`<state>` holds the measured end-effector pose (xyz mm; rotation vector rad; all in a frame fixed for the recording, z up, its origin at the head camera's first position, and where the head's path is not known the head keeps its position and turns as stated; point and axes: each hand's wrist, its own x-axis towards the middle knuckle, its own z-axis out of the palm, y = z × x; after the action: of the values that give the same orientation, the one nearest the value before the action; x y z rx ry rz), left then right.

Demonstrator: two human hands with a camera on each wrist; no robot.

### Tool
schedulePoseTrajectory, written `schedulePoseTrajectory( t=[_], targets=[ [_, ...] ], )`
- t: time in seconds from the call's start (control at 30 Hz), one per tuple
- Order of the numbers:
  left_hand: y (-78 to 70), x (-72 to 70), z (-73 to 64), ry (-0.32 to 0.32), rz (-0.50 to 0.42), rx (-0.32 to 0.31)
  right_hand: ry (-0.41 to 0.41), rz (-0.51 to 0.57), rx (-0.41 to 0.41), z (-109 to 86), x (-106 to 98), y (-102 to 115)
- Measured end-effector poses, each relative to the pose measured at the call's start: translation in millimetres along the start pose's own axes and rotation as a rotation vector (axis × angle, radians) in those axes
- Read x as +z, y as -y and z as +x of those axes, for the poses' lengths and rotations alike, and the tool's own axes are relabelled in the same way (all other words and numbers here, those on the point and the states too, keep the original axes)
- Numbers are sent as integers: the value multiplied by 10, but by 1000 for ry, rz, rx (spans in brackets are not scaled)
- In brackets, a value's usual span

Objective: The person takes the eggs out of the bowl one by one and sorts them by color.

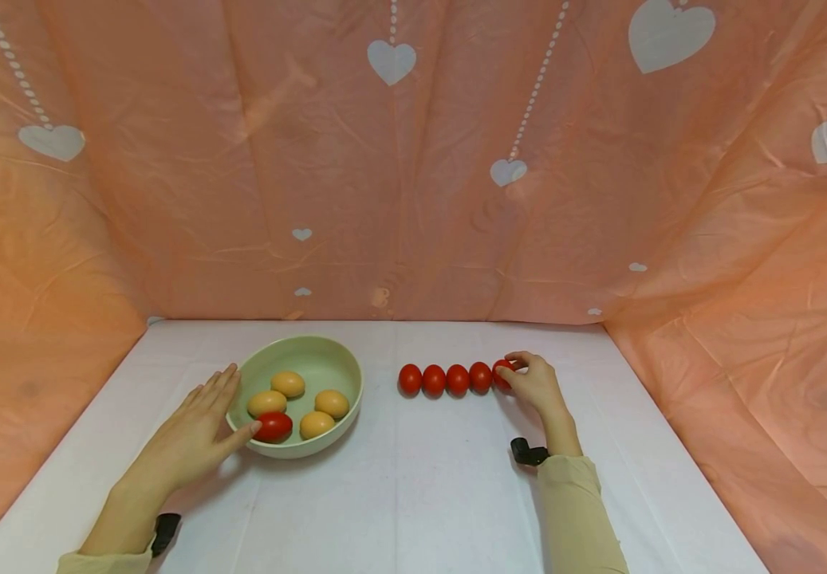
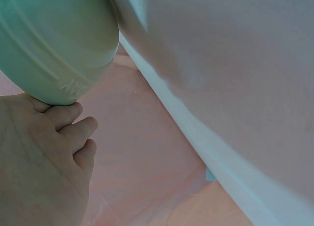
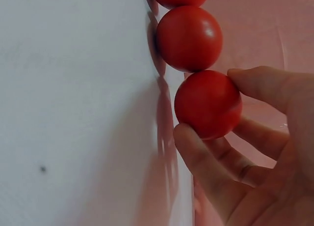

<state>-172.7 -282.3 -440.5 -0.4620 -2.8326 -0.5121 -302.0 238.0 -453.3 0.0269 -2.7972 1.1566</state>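
Observation:
At the right end of a row of red eggs [image 1: 458, 380], my right hand [image 1: 538, 387] pinches the last red egg [image 3: 208, 104] between thumb and fingers. That egg touches or nearly touches its neighbour [image 3: 190, 38]. On the left stands a pale green bowl [image 1: 351, 368] holding several yellow eggs [image 1: 287, 384] and one red egg [image 1: 273, 427]. My left hand [image 1: 194, 430] lies against the bowl's left side, fingers straight, thumb over the near rim beside the red egg. In the left wrist view its fingertips touch the bowl's outer wall [image 2: 64, 44].
A white cloth [image 1: 399, 494] covers the table. Orange fabric [image 1: 399, 199] with white hearts hangs behind and on both sides. A black wrist mount [image 1: 528, 452] sits by the right wrist, another [image 1: 165, 532] by the left.

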Motion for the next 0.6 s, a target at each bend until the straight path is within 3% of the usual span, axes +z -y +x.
schedulePoseTrajectory(
  t=[0.33,0.6],
  targets=[
    [5,8,-10,-12,1,8,31,-7,27,-3,0,-17],
    [-10,-9,1,13,1,-9,49,45,44,-1,3,-39]
  ],
)
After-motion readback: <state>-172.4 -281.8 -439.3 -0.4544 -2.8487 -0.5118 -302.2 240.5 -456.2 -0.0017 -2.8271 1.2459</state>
